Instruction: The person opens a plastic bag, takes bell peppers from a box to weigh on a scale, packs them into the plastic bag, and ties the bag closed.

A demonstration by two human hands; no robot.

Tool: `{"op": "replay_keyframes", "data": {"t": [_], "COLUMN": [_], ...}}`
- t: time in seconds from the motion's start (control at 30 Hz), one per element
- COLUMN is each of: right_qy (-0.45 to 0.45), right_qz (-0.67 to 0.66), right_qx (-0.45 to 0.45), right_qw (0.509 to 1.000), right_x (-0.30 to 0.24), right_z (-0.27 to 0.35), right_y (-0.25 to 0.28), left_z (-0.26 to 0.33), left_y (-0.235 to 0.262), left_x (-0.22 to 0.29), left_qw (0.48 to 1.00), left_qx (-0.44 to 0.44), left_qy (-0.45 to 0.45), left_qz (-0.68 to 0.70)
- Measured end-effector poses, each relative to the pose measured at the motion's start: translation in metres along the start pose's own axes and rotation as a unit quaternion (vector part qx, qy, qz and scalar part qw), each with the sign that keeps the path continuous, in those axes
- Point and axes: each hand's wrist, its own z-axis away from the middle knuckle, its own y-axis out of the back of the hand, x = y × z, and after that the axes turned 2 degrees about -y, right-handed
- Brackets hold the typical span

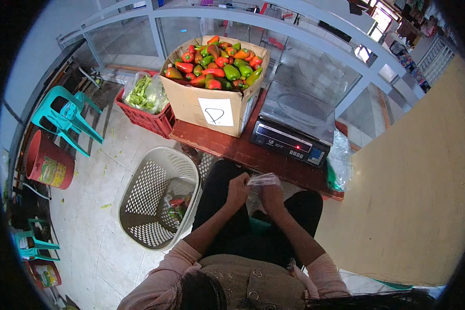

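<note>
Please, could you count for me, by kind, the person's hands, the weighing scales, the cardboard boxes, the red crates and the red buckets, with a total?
Hands: 2 (left hand, right hand)
Weighing scale: 1
Cardboard box: 1
Red crate: 1
Red buckets: 2 (larger bucket, partly shown bucket)
Total: 7

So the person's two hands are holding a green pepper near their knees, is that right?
Not a green pepper: the head view shows the left hand and right hand holding clear plastic near the knees.
</note>
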Motion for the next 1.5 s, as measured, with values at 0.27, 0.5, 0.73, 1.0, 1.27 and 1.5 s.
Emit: {"op": "replay_keyframes", "data": {"t": [0.27,0.5,0.73,1.0,1.27,1.5], "right_qy": [0.002,0.007,0.025,0.169,0.098,0.175], "right_qz": [0.063,-0.045,-0.231,-0.128,0.070,0.021], "right_qx": [-0.080,-0.206,-0.391,0.206,0.250,0.131], "right_qw": [0.995,0.977,0.891,0.955,0.961,0.976], "right_x": [0.018,0.036,0.012,-0.015,-0.012,0.005], "right_z": [-0.001,0.007,-0.054,-0.267,-0.401,-0.428], "right_y": [-0.013,-0.002,0.092,0.162,0.110,0.082], "left_z": [0.000,-0.004,-0.014,-0.020,-0.013,-0.010], "left_y": [0.004,-0.012,-0.017,-0.021,-0.004,-0.004], "left_x": [0.010,0.001,-0.011,-0.011,-0.001,-0.005], "left_qw": [0.993,0.992,0.976,0.975,0.951,0.985], "left_qx": [-0.049,-0.121,-0.086,-0.065,-0.082,-0.053], "left_qy": [0.023,-0.037,0.107,0.107,0.178,0.081], "left_qz": [0.105,-0.026,0.170,0.186,0.240,0.140]}}
